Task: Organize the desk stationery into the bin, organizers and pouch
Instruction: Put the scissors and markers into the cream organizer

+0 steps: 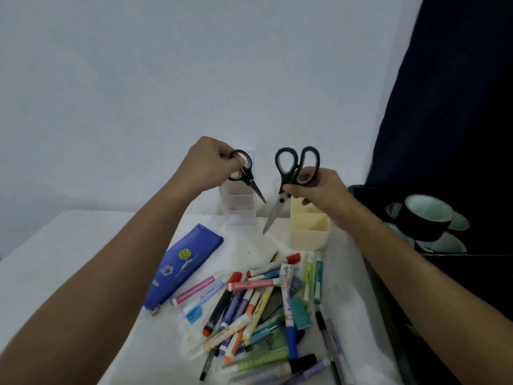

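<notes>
My left hand [211,162] grips the handles of small black scissors [251,183], blades pointing down and right over a clear organizer [240,215]. My right hand [323,190] pinches larger black-handled scissors [283,195] near the pivot, handles up, blades pointing down between the clear organizer and a cream organizer [309,229]. A blue pouch [184,266] lies flat to the left. A heap of markers, pens and highlighters [266,309] covers the white desk [55,259] in front.
A black bin [361,191] stands at the right, holding rolls of black tape [424,218]. A dark curtain hangs behind it. The pale wall rises just behind the organizers.
</notes>
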